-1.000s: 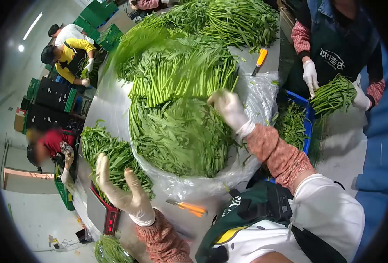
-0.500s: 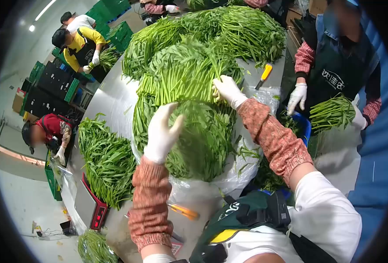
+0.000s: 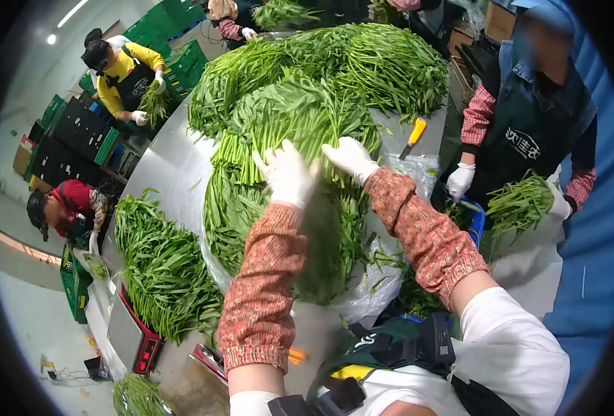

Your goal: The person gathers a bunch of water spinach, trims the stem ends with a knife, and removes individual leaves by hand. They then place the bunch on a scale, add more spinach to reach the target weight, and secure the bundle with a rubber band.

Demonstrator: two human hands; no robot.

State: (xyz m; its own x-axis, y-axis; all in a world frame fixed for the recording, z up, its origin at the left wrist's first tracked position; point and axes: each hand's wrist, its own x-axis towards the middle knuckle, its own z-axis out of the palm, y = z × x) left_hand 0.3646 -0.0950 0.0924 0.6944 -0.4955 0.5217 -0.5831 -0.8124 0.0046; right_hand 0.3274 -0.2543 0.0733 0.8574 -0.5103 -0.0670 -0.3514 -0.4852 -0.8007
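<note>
A large heap of leafy green stems, apparently water spinach [image 3: 279, 125], lies in front of me on clear plastic film, its pale cut stems facing me. My left hand [image 3: 290, 177], in a white glove, is over the near stem ends with its fingers spread. Just to its right, my white-gloved right hand [image 3: 352, 159] rests at the stems with fingers stretched toward the left hand. Its fingertips are partly lost against the greens. Below both hands, more leaves lie on the film, with a dark blur across them.
An orange-handled knife [image 3: 412, 139] lies to the right on the metal table [image 3: 172, 163]. Another leafy pile [image 3: 165, 267] and a red scale [image 3: 146, 350] are at left. A co-worker [image 3: 543, 118] holds greens beside a blue basket [image 3: 475, 218]. Several others work farther back.
My left hand has moved right and up onto the stem ends. My right hand has shifted slightly left and down, its fingers loosened from the stems. The co-worker at right has lowered a hand.
</note>
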